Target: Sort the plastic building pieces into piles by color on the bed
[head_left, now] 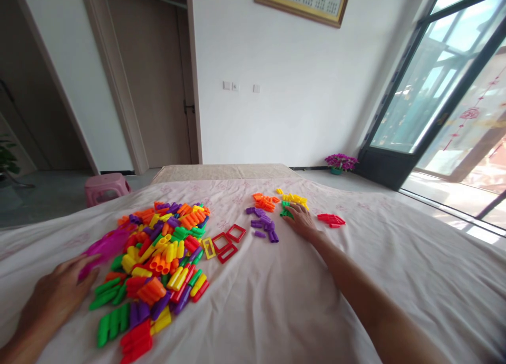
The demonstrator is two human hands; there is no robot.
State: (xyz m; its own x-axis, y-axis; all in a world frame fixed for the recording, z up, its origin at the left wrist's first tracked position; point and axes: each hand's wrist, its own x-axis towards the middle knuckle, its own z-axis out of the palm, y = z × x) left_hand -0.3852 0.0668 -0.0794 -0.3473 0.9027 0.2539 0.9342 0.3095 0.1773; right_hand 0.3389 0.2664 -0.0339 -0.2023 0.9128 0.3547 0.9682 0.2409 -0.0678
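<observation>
My left hand (55,293) is at the left edge of a large pile of coloured plastic pieces (169,248), its fingers closed round the rim of a magenta plastic item (105,246). Farther right, my right hand (301,220) reaches over a small group of green pieces (285,209), partly covering them; its fingertips are too small to make out. Around it lie yellow pieces (295,199), orange pieces (265,202), purple pieces (264,222) and red pieces (331,220). Red square frames (236,233) and a yellow frame (208,248) sit between the pile and the purple group.
A pale patterned cloth (245,322) covers the surface under everything. Beyond it are a pink stool (106,187) at the left, a door (152,79), a pot of magenta flowers (340,162) and a glass door (419,89) at the right.
</observation>
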